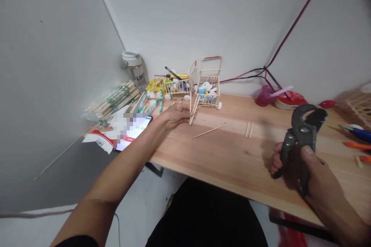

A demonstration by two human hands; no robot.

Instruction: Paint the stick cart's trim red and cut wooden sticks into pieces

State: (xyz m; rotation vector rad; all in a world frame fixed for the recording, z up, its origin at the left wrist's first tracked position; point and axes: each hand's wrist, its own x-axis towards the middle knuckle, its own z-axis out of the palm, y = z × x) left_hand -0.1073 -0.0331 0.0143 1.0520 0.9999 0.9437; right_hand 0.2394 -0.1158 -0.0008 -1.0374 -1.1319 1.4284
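Note:
My left hand (pixel 178 115) reaches across the table and pinches thin wooden sticks (pixel 194 110) just in front of two small stick-built carts. My right hand (pixel 317 173) is wrapped round the handles of a black pipe cutter (pixel 304 131), its hooked jaw pointing up above the table. One loose stick (pixel 207 132) lies slantwise between the hands, and two short stick pieces (pixel 249 129) lie side by side farther right. The right cart (pixel 209 88) has a tall handle and holds white and blue bits. Inside the left cart (pixel 178 85) are pens and small coloured pieces.
Packaged chopsticks (pixel 118 98), a lit phone (pixel 131 135) and a lidded bottle (pixel 135 67) crowd the table's left end. Along the back stand a pink cup (pixel 263 95) and a red-and-white tub (pixel 290 101). Orange-handled tools (pixel 355 145) lie far right.

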